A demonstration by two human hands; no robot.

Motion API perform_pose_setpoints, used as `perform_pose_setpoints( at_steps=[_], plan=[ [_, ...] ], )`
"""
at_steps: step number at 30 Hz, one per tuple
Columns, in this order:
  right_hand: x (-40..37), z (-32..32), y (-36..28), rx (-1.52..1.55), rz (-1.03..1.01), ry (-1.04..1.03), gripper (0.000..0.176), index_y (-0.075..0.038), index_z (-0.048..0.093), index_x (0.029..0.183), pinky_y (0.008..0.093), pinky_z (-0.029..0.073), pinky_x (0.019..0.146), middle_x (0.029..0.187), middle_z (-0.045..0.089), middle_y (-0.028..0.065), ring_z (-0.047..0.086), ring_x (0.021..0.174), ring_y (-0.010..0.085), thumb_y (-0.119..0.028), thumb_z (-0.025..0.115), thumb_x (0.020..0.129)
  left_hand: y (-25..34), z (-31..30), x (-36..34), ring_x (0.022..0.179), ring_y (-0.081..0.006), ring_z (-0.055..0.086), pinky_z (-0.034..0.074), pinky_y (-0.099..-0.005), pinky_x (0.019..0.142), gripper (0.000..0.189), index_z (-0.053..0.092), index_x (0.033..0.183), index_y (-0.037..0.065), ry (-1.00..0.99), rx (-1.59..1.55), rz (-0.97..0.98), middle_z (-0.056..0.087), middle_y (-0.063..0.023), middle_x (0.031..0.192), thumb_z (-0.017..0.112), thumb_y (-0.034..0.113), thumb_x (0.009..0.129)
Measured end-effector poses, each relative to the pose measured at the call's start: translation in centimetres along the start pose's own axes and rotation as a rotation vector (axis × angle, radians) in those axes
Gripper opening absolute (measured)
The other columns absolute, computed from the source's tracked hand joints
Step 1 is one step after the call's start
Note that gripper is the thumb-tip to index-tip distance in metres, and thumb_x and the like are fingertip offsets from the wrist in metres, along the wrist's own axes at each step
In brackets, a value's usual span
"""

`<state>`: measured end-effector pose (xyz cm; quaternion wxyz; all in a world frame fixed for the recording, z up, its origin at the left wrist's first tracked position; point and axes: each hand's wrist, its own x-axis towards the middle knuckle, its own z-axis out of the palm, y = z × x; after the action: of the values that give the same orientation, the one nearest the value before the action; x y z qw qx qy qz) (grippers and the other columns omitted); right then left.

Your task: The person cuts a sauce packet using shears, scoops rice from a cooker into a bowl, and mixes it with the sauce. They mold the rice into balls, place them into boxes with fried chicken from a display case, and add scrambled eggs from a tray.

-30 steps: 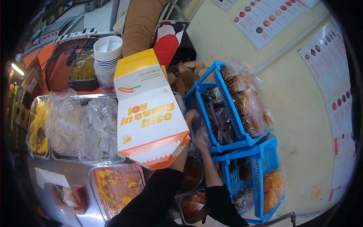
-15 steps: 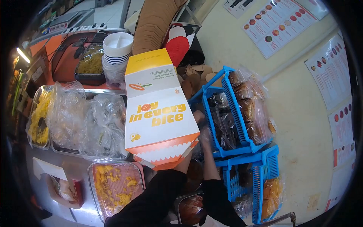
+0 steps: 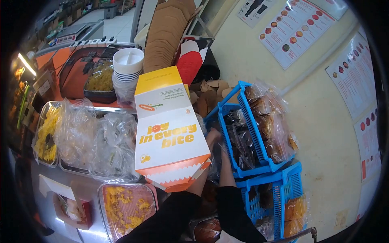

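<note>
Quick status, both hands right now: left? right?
Left hand: holding the takeaway box.
Right hand: among packets in the blue basket; grip cannot be told.

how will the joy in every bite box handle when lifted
Probably light and fairly stiff: the box is folded card, and the left hand holds it up by one side alone. Its yellow flap stands open, so it may flex or tip if squeezed.

Bright, even indoor light, with a strip lamp (image 3: 25, 64) flaring at the far left. Glare flashes off the plastic bags (image 3: 93, 137). The printed box (image 3: 170, 133) reads sharp; the fisheye bends straight lines, and the edges fall to soft black.
</note>
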<state>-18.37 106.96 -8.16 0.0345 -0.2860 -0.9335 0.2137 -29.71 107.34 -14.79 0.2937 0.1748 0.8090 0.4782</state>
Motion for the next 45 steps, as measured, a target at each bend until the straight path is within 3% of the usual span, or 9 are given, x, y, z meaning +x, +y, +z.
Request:
perform_pose_setpoints(
  at_steps=[7,14,25,31,33,37,38,41,45],
  plan=[
    [-8.3,-2.8,-1.7,0.055,-0.013,-0.018,0.044,-0.006,0.048,0.129,0.0427,0.043,0.091,0.126,0.052,0.0166,0.050,0.115,0.0310,-0.034,0.044,0.096,0.6,-0.1,1.7,0.114,-0.0364,0.054,0.047,-0.0391,0.094,0.067,0.045,0.131,-0.003,-0.002,-0.129,-0.049,0.051,-0.0187,0.130,0.068,0.033,0.079],
    [-10.0,-3.2,-1.6,0.092,-0.011,-0.031,0.047,-0.007,0.047,0.132,0.0429,0.042,0.093,0.130,0.050,0.0159,0.048,0.119,0.0303,-0.036,0.044,0.095,-0.9,2.2,5.3,0.116,-0.0343,0.052,0.046,-0.0360,0.094,0.114,-0.007,0.145,-0.002,0.143,-0.507,-0.154,0.049,-0.0196,0.129,0.076,0.031,0.074],
    [-5.8,-2.3,-1.4,0.019,-0.049,0.007,0.051,-0.008,0.045,0.136,0.0433,0.041,0.097,0.136,0.046,0.0147,0.044,0.124,0.0292,-0.038,0.046,0.095,-0.7,0.9,3.2,0.104,-0.0283,0.058,0.048,-0.0359,0.089,0.065,0.049,0.119,0.002,0.386,-0.337,0.104,0.060,-0.0170,0.112,0.081,0.018,0.065],
    [-0.4,-0.3,0.7,0.086,-0.085,-0.066,0.054,-0.009,0.044,0.138,0.0434,0.040,0.098,0.139,0.045,0.0140,0.042,0.127,0.0286,-0.040,0.046,0.094,-0.3,2.4,6.1,0.099,-0.0328,0.059,0.051,-0.0406,0.082,0.061,0.045,0.121,0.003,0.378,-0.930,-0.184,0.056,-0.0178,0.116,0.077,0.022,0.072],
    [-1.1,-1.0,1.1,0.192,-0.084,-0.147,0.055,-0.009,0.043,0.139,0.0435,0.040,0.099,0.140,0.044,0.0138,0.041,0.128,0.0283,-0.040,0.046,0.094,-1.6,0.8,3.5,0.096,-0.0332,0.059,0.052,-0.0437,0.078,0.065,0.036,0.129,0.004,0.007,-1.243,-0.053,0.052,-0.0183,0.121,0.071,0.026,0.079],
    [-2.7,-2.5,1.1,0.806,0.275,-0.378,0.056,-0.009,0.042,0.140,0.0436,0.039,0.100,0.143,0.043,0.0133,0.040,0.130,0.0279,-0.041,0.047,0.094,-1.7,1.8,0.4,0.098,-0.0328,0.058,0.051,-0.0431,0.079,0.064,0.035,0.128,0.004,0.024,-1.345,-0.121,0.051,-0.0186,0.121,0.070,0.027,0.080],
    [-3.1,-2.6,0.6,1.012,0.511,-0.329,0.043,-0.003,0.052,0.130,0.0329,0.045,0.093,0.123,0.058,0.0116,0.058,0.108,0.0225,-0.028,0.047,0.095,-1.6,2.1,0.1,0.098,-0.0327,0.058,0.051,-0.0429,0.079,0.064,0.035,0.128,0.004,0.033,-1.350,-0.134,0.051,-0.0187,0.122,0.070,0.027,0.080],
    [-6.8,-6.1,-3.4,1.048,0.448,-0.225,0.048,-0.007,0.045,0.137,0.0364,0.042,0.099,0.131,0.054,0.0133,0.054,0.115,0.0259,-0.030,0.048,0.096,-1.5,2.2,0.2,0.099,-0.0325,0.057,0.050,-0.0424,0.080,0.064,0.035,0.128,0.004,0.058,-1.363,-0.153,0.050,-0.0189,0.122,0.070,0.028,0.080],
    [-9.1,-3.7,-4.0,0.182,0.016,-0.065,0.052,-0.008,0.040,0.140,0.0437,0.038,0.101,0.131,0.051,0.0201,0.050,0.119,0.0354,-0.031,0.051,0.094,-0.9,2.1,0.5,0.100,-0.0321,0.056,0.050,-0.0418,0.081,0.064,0.034,0.128,0.004,0.082,-1.389,-0.176,0.048,-0.0192,0.123,0.070,0.028,0.081]
  ],
)
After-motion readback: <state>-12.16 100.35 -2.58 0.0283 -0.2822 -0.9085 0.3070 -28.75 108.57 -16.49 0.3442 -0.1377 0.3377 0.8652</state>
